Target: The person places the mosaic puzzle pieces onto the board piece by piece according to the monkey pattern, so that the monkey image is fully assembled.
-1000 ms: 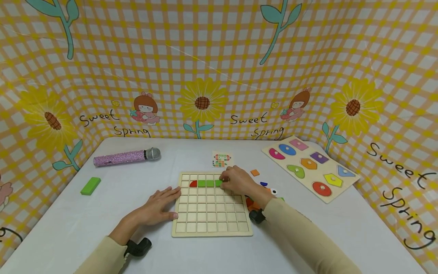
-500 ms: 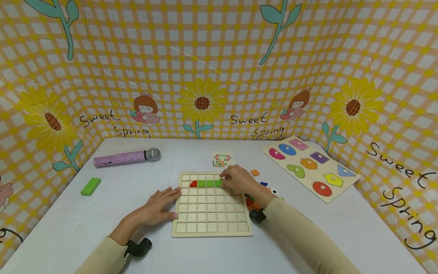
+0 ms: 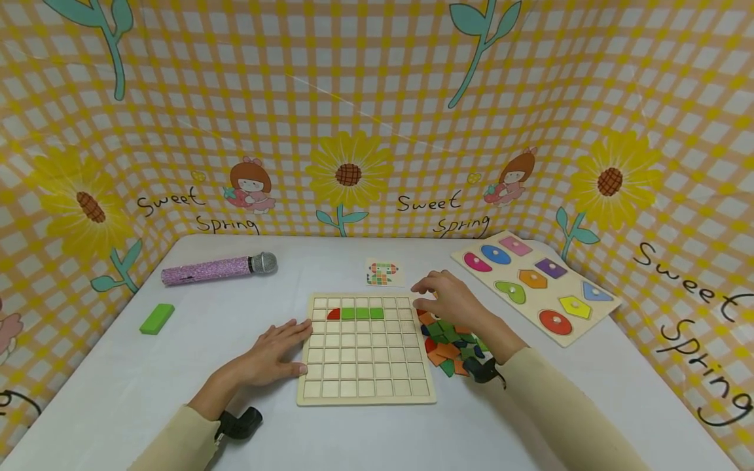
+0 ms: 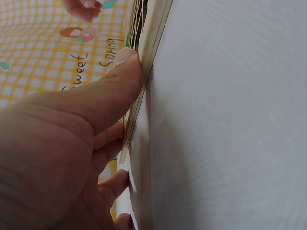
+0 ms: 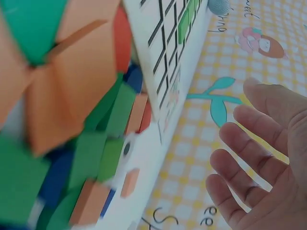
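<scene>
"What's the biggest thing there?"

"The checked cloth [image 3: 377, 85], printed with sunflowers, standing along the far edge and both sides of the white worktop [image 3: 318, 268]."

"And on the worktop?"

"The shape board [image 3: 533, 301] lies askew by the far right corner, its coloured pieces fitted with knobs. The grid board [image 3: 365, 401] comes next, lying flat near the middle, well in from the near edge. Then a purple glittery microphone [image 3: 212, 270], on its side near the far left corner."

"How are the hands?"

"The left hand [image 3: 268, 358] has its fingers spread, with thumb and fingertips against the grid board's left edge. The right hand [image 3: 450, 297] hangs over the table just beyond the grid board's far right corner, fingers loosely bent and apart."

"What's by that one?"

"A pile of tiles [image 3: 446, 351] in green, orange, blue and red, along the grid board's right edge."

"Anything smaller?"

"A picture card [image 3: 385, 273] just past the grid board's far edge, and a green block [image 3: 156, 318] near the worktop's left edge. Smallest, in the board's second row from the far edge: one red tile [image 3: 334, 314], then three green tiles [image 3: 362, 314] to its right."
</scene>
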Action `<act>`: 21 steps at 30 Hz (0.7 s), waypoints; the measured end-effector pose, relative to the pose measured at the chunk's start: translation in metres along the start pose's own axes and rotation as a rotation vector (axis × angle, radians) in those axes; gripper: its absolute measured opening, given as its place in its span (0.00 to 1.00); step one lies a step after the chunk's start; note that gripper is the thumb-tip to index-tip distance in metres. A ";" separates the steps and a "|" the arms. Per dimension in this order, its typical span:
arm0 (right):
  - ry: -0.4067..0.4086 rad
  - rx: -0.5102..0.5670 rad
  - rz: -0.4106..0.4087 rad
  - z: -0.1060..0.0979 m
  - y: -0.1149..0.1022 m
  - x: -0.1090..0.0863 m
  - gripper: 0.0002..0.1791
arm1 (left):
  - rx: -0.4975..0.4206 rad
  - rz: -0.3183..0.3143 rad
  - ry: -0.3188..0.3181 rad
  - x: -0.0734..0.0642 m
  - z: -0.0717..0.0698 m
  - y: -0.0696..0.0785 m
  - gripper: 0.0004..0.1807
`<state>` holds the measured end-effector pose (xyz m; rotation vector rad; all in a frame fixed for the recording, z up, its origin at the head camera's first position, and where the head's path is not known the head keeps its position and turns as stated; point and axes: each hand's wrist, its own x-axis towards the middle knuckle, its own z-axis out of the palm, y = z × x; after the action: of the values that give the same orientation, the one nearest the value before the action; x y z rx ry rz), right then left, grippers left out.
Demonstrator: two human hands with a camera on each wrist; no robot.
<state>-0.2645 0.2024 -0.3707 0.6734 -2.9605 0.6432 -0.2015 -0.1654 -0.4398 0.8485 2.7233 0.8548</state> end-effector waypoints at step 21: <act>0.009 -0.128 0.119 -0.002 0.060 -0.035 0.14 | -0.003 0.002 0.003 -0.001 0.000 0.002 0.40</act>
<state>-0.2587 0.2670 -0.3963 0.4861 -3.0188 0.4562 -0.2001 -0.1643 -0.4386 0.8497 2.7236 0.8615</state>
